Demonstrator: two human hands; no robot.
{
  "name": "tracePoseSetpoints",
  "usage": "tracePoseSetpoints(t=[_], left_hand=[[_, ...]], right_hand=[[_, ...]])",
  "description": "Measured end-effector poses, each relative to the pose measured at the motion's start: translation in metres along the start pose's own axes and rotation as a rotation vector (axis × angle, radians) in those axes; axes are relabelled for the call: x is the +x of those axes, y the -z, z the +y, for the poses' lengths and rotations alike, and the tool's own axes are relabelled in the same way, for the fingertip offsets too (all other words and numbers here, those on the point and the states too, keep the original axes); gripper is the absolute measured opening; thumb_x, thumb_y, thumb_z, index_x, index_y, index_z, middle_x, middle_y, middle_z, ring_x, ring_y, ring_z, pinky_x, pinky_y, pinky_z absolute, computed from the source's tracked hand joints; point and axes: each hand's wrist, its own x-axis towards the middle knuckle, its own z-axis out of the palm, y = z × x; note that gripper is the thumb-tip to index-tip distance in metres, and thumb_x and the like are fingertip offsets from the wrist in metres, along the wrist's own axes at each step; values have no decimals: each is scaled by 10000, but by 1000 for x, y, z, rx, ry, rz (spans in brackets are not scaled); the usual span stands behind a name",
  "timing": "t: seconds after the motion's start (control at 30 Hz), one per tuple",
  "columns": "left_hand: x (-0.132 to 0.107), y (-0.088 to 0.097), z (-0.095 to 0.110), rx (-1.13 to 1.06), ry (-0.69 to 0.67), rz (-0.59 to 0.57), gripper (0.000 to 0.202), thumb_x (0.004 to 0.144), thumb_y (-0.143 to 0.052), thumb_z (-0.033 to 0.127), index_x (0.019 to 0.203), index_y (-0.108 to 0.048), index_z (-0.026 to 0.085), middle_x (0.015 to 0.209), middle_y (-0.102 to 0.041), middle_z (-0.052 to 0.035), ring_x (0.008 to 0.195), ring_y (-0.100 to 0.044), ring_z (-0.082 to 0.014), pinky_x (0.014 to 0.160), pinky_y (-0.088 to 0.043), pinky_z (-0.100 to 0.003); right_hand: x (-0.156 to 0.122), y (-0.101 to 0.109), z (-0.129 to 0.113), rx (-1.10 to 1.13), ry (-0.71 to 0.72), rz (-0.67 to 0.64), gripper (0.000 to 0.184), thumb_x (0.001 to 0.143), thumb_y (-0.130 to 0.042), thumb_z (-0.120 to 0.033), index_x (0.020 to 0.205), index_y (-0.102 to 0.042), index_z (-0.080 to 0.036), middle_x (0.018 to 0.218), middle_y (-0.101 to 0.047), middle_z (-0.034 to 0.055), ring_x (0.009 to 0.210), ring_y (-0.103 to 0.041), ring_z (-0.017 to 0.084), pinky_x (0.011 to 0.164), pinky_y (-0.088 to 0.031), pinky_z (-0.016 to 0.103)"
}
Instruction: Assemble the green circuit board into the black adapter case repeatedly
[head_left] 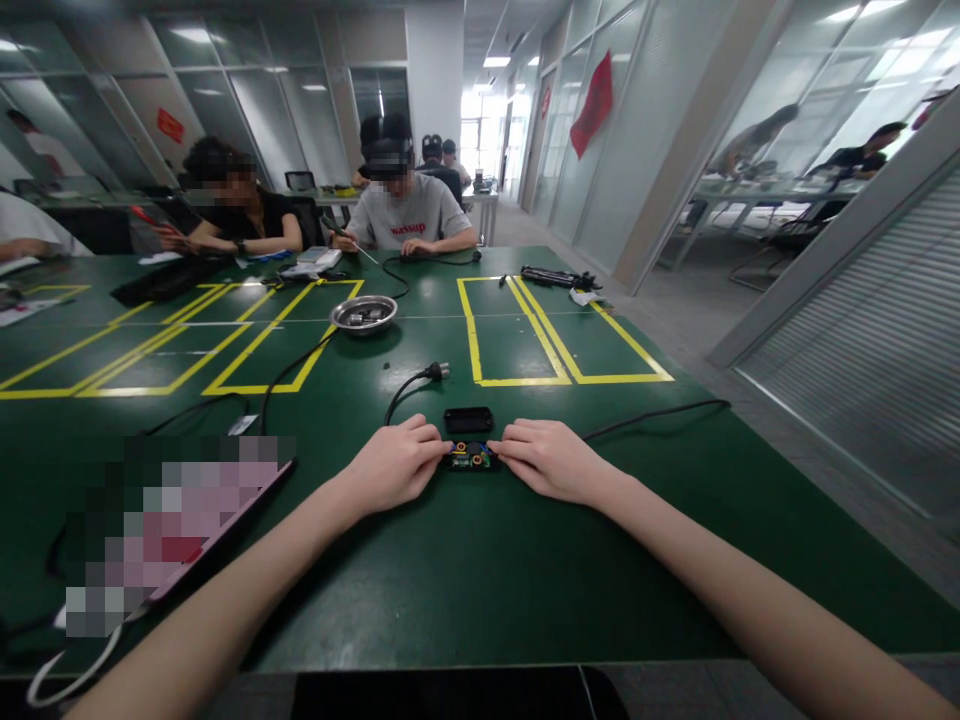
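In front of me on the green table lies an opened black power adapter [472,457], its circuit board with copper coils and coloured wires facing up. My left hand [405,462] is closed, fingertips pinching at the adapter's left end. At its right end, my right hand [551,458] pinches in the same way; the fingers hide exactly what each grips there. Just beyond the board lies the adapter's black cover [468,419], apart from both hands, hollow side up. A black cable with a plug [437,371] runs from behind my left hand, and another cable [660,412] stretches right from my right hand.
A steel bowl [364,303] with metal parts stands farther back. Yellow tape [525,382] marks rectangles on the table [570,600]. A blurred pink object [217,510] lies left, near cables. A folded black tripod [559,278] lies at the back right. Co-workers [409,210] sit opposite.
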Motion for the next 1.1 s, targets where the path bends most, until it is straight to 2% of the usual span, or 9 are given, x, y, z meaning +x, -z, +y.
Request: tracePoseSetpoints(t=[0.1,0.27,0.37,0.57,0.7,0.93,1.1], left_hand=[[0,-2,-2,-105,59,34,270,995,-514,210,1082,-769,198,908,-721,-74,868,-599,-207,734,-517,-304],[-1,-10,-7,-244,124,123,241,960,-564,228,1057,-784,208,930,-766,-66,868,-629,-207,777,-535,-329],[-1,-14,-8,-309,143,162,189,939,-592,217,964,-779,206,917,-762,-63,891,-646,-212,807,-538,-335],[1,-14,-10,-455,152,124,132,921,-616,195,895,-746,191,939,-737,-64,935,-662,-206,856,-523,-324],[3,-13,-13,-596,201,92,157,944,-630,236,861,-749,176,925,-739,-61,888,-665,-184,823,-515,-299],[1,-13,-12,-583,218,136,141,928,-667,228,944,-796,176,897,-754,-62,868,-666,-183,818,-517,-303],[-1,-17,-14,-624,281,172,137,897,-706,237,977,-797,172,901,-751,-55,838,-682,-171,782,-534,-282]], right_hand=[[-1,-2,3,98,-26,22,263,1021,-493,-203,1073,-748,-170,855,-704,84,781,-639,206,679,-504,317],[-3,-8,8,256,-138,105,245,994,-558,-229,1165,-732,-202,910,-746,75,825,-686,200,740,-552,319],[-4,-9,9,304,-131,134,197,993,-567,-224,1072,-747,-207,937,-753,80,864,-693,206,774,-569,338],[-4,-8,12,408,-112,114,94,968,-633,-215,973,-724,-195,965,-725,77,904,-683,209,795,-568,340],[-3,-8,13,459,-132,107,127,989,-617,-215,907,-711,-190,923,-710,72,870,-677,199,770,-554,318],[-4,-11,13,508,-164,157,152,968,-645,-211,820,-669,-192,865,-702,57,805,-673,188,742,-538,306],[-4,-13,15,521,-164,153,157,955,-659,-211,800,-647,-194,851,-695,50,784,-650,184,717,-520,306]])
